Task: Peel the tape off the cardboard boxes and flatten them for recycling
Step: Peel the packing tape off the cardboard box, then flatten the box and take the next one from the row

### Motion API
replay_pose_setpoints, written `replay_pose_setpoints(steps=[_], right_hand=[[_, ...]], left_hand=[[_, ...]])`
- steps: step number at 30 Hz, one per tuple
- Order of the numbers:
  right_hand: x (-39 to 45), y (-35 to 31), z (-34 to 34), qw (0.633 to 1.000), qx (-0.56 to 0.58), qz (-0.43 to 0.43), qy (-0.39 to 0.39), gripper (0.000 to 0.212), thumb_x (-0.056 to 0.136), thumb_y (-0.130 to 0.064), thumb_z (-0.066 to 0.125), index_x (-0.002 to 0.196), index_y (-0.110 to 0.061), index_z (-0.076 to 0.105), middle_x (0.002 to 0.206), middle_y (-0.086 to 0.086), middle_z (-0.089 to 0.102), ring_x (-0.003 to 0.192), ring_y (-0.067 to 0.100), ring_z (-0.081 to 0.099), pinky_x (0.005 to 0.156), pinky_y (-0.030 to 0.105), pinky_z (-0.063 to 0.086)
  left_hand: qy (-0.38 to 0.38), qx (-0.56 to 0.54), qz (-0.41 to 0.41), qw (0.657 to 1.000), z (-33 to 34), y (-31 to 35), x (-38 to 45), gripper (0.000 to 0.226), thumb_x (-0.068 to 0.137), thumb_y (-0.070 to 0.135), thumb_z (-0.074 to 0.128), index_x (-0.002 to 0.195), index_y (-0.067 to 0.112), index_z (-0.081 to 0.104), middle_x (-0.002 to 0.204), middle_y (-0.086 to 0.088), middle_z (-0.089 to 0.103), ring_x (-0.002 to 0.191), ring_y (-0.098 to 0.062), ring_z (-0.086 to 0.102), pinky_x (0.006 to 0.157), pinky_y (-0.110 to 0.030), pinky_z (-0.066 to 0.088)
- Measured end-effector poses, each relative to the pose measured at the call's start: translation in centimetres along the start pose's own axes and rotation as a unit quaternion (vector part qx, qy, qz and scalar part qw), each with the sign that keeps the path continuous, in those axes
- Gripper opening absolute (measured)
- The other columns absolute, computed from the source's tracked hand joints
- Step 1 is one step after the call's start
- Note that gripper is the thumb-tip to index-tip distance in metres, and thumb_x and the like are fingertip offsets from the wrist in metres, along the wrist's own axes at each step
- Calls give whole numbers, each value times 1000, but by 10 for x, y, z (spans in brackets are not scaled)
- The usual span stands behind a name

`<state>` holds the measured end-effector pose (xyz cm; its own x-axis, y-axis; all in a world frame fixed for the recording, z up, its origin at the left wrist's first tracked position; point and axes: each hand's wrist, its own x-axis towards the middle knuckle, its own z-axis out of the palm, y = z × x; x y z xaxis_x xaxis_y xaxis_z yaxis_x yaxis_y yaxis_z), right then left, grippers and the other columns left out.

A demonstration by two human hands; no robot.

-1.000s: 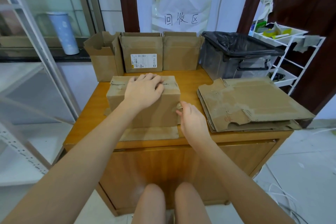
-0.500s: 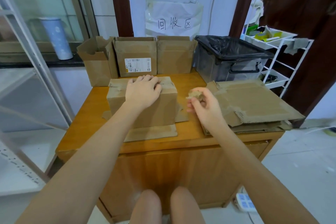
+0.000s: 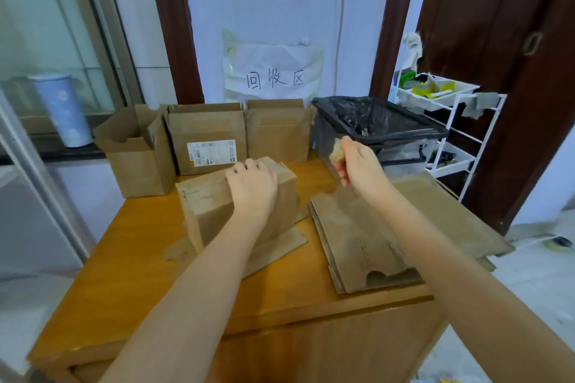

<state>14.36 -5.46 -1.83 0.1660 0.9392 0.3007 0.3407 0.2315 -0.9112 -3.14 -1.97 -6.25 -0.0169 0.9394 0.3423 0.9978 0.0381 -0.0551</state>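
Observation:
A brown cardboard box (image 3: 214, 211) stands in the middle of the wooden table (image 3: 130, 286), its bottom flaps splayed out. My left hand (image 3: 253, 186) rests on its top, fingers curled over the far edge. My right hand (image 3: 357, 163) is raised to the right of the box and pinches a crumpled wad of peeled tape (image 3: 337, 151), close to the front of the black-lined bin (image 3: 401, 130). A stack of flattened cardboard (image 3: 361, 236) lies on the table's right side under my right forearm.
Three more boxes stand along the table's back: an open one (image 3: 137, 155) at left, a labelled one (image 3: 208, 137) and a plain one (image 3: 277, 130). A white wire rack (image 3: 451, 121) stands at the right by a dark door. A paper sign hangs on the wall.
My right hand pulled the tape off the box's right end, balled it up and lifted it up and right toward the bin. My left hand stayed on the box.

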Motion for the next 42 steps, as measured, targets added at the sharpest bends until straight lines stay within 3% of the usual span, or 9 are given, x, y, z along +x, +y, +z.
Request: replay_pose_setpoints(steps=[3, 5, 10, 14, 17, 21, 28, 37, 42], right_hand=[[27, 4, -12, 999, -36, -31, -3, 27, 102, -30, 39, 96, -9, 55, 66, 1, 54, 52, 10, 49, 48, 16, 43], [43, 7, -18, 999, -9, -39, 18, 22, 98, -28, 50, 110, -10, 45, 73, 4, 61, 57, 10, 55, 52, 15, 48], [93, 11, -37, 995, 15, -56, 87, 19, 89, -29, 66, 92, -12, 57, 78, 5, 67, 66, 13, 65, 65, 22, 56], [139, 24, -56, 988, 18, -38, 151, 20, 88, -28, 69, 94, -10, 64, 81, 7, 66, 71, 17, 65, 75, 34, 59], [166, 38, -69, 976, -79, -30, 199, 26, 86, -36, 68, 95, -12, 66, 80, 1, 62, 79, 19, 62, 83, 44, 55], [186, 50, -76, 950, -247, 15, 189, 35, 86, -43, 66, 105, -14, 63, 92, 0, 64, 92, 21, 60, 82, 37, 49], [208, 59, -64, 939, -305, 38, 154, 9, 86, -20, 69, 89, -13, 70, 102, 11, 69, 99, 29, 63, 86, 39, 52], [216, 64, -67, 938, -298, 94, 148, 15, 82, -2, 64, 92, -7, 73, 104, 15, 69, 101, 31, 63, 84, 35, 52], [213, 59, -68, 944, -286, 70, 151, 20, 84, -3, 56, 92, -5, 74, 102, 15, 70, 99, 31, 63, 87, 40, 53]], left_hand=[[-8, 27, -1, 1000, 1, 14, 14, 43, 100, 21, 20, 127, -2, 44, 116, -23, 54, 104, -40, 53, 87, -47, 44], [-12, 52, -8, 999, 0, 23, 22, 43, 101, 25, 18, 124, -4, 41, 112, -27, 57, 99, -42, 56, 83, -49, 47], [-58, 143, -21, 988, -4, 41, 37, 44, 103, 28, 15, 115, -4, 42, 107, -32, 60, 95, -49, 61, 73, -52, 50], [-97, 226, 0, 969, -10, 52, 55, 36, 100, 20, 24, 121, -3, 44, 113, -32, 57, 98, -50, 60, 70, -51, 55], [-150, 233, 1, 961, -3, 61, 81, 49, 92, 13, 40, 138, -2, 34, 117, -35, 55, 97, -52, 60, 53, -49, 53], [-199, 213, -26, 956, 2, 73, 104, 59, 90, 14, 44, 147, 3, 29, 121, -39, 51, 92, -58, 55, 36, -50, 44], [-140, 251, 24, 957, 6, 75, 91, 47, 92, 10, 24, 134, -2, 41, 108, -40, 55, 88, -54, 62, 55, -43, 54], [-98, 227, 8, 969, 6, 75, 87, 34, 92, 12, 26, 114, -6, 44, 104, -43, 53, 89, -55, 60, 62, -44, 55], [-87, 243, -1, 966, 6, 74, 82, 34, 94, 13, 22, 109, -4, 46, 103, -41, 55, 88, -53, 62, 60, -42, 55]])
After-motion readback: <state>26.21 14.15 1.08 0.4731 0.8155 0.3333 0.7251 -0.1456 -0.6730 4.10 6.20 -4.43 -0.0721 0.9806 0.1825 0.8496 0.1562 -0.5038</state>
